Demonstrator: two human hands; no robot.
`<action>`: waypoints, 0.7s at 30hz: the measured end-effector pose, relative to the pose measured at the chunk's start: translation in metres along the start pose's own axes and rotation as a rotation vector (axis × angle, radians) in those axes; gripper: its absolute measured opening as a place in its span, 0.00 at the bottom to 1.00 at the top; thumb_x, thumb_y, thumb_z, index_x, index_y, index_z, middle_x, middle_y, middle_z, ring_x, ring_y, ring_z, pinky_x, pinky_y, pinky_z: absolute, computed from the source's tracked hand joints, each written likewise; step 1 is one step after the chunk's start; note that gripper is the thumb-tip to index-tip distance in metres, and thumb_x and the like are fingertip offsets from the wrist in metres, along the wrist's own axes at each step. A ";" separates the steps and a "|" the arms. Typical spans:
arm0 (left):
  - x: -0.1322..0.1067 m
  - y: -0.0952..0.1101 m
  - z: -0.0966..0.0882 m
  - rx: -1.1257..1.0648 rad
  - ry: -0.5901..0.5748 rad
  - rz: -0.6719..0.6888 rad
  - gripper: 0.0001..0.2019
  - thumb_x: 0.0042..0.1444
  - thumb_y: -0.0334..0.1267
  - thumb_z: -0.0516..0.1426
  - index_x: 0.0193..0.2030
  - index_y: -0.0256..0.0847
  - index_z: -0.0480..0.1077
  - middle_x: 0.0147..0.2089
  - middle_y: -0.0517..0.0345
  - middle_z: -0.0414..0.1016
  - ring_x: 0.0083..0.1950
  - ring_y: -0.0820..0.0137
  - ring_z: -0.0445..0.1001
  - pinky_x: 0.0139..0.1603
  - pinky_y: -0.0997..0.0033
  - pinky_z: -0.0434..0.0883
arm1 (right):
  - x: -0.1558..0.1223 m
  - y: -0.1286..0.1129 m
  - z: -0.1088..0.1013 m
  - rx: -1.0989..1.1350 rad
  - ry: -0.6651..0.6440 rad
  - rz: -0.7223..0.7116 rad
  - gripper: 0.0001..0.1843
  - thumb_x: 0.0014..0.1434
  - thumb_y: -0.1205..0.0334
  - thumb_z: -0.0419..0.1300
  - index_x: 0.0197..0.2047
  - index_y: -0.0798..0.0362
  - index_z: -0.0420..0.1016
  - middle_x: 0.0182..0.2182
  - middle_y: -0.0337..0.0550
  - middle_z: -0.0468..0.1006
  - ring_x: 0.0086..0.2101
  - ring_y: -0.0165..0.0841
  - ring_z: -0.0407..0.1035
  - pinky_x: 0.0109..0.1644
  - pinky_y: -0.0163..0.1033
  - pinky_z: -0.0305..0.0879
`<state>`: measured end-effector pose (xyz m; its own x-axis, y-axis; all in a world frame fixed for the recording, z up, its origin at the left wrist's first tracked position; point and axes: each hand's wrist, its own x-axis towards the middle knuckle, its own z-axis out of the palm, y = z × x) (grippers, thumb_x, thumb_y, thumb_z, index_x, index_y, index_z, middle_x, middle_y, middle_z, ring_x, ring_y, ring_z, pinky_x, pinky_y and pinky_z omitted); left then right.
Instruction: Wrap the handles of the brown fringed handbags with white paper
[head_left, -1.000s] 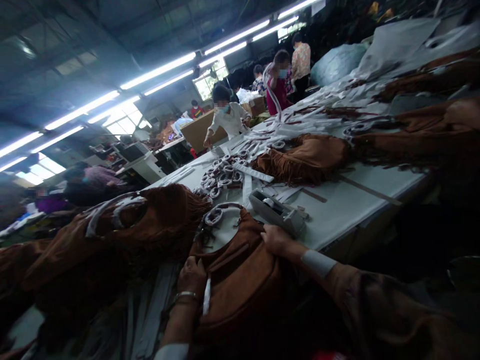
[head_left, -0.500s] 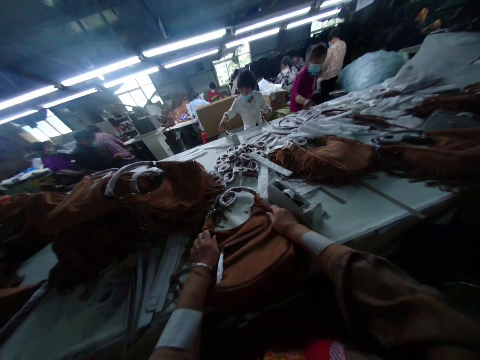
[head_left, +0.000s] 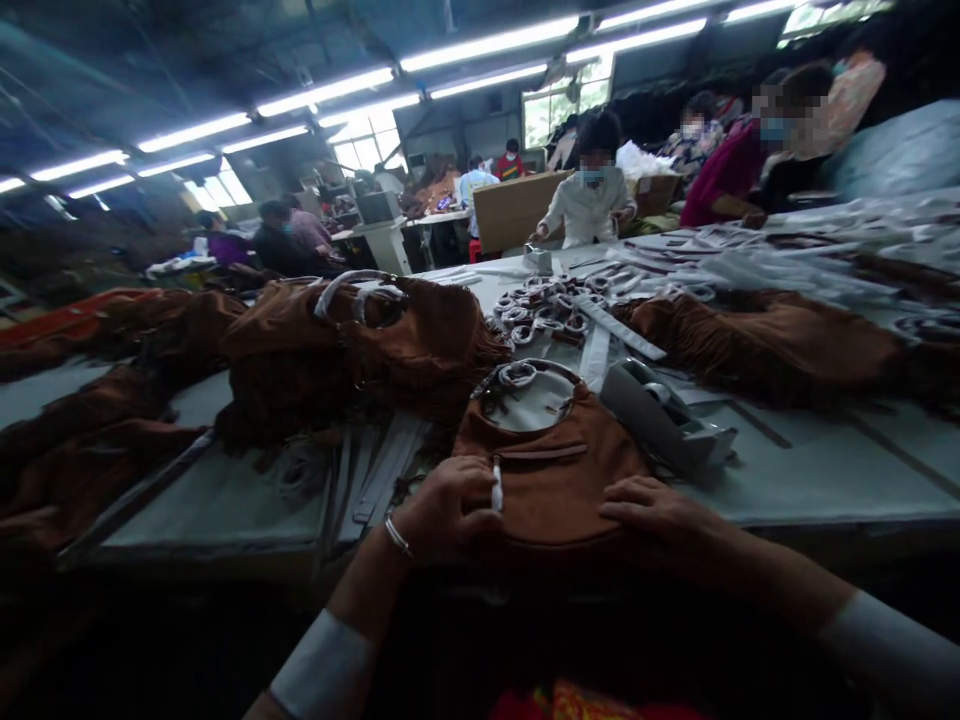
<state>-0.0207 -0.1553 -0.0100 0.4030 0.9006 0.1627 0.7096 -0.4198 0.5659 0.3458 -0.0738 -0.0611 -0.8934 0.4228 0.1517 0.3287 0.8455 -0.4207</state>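
Lowered left hand [head_left: 450, 505] and right hand [head_left: 649, 505] from upper sides of brown bag [head_left: 551, 490] to lower sides, keeping hold there. Squared bag up at front edge of desk [head_left: 780, 490], beside tape dispenser [head_left: 664, 410]; exposed smoother front panel, apparently easier to reach.

The left forearm [head_left: 365, 592] is slanting up and inward from the lower left, a pale band [head_left: 324, 665] wrapping it and a thin bangle [head_left: 397, 536] circling the wrist. The left grip [head_left: 450, 507] is bending its fingers, with the thumb pointing inward below them. The right forearm [head_left: 787, 580] is angling in from the lower right, similarly banded; the right grip [head_left: 660, 507] is facing palm down, fingers pointing inward.
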 end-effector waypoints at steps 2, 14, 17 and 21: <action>-0.014 0.011 0.012 -0.046 0.077 0.089 0.27 0.52 0.58 0.66 0.52 0.40 0.74 0.53 0.46 0.77 0.56 0.56 0.72 0.61 0.57 0.68 | 0.001 0.002 0.001 0.007 0.009 -0.008 0.23 0.61 0.61 0.64 0.60 0.48 0.73 0.53 0.52 0.75 0.53 0.45 0.68 0.56 0.48 0.67; -0.016 0.018 0.028 -0.098 -0.110 -0.042 0.20 0.56 0.43 0.66 0.55 0.42 0.75 0.52 0.50 0.80 0.53 0.60 0.76 0.55 0.62 0.72 | 0.001 -0.003 -0.006 0.125 0.018 0.012 0.19 0.62 0.59 0.63 0.56 0.50 0.74 0.46 0.50 0.75 0.46 0.41 0.69 0.49 0.45 0.65; 0.012 0.026 0.034 -0.182 -0.161 -0.027 0.18 0.65 0.41 0.58 0.59 0.39 0.72 0.55 0.50 0.78 0.54 0.64 0.77 0.56 0.69 0.72 | 0.003 -0.003 -0.001 0.112 0.044 0.006 0.21 0.59 0.58 0.65 0.55 0.50 0.74 0.47 0.50 0.75 0.46 0.42 0.69 0.49 0.46 0.66; 0.069 0.021 0.056 0.093 -0.247 -0.055 0.15 0.68 0.35 0.51 0.56 0.37 0.73 0.55 0.48 0.78 0.55 0.65 0.76 0.56 0.71 0.72 | 0.003 -0.005 0.001 0.085 0.072 0.032 0.21 0.58 0.60 0.66 0.55 0.50 0.75 0.48 0.51 0.75 0.47 0.43 0.69 0.50 0.47 0.66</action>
<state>0.0541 -0.1083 -0.0321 0.4833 0.8722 -0.0753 0.7798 -0.3898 0.4898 0.3414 -0.0771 -0.0599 -0.8573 0.4744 0.1998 0.3272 0.8019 -0.4999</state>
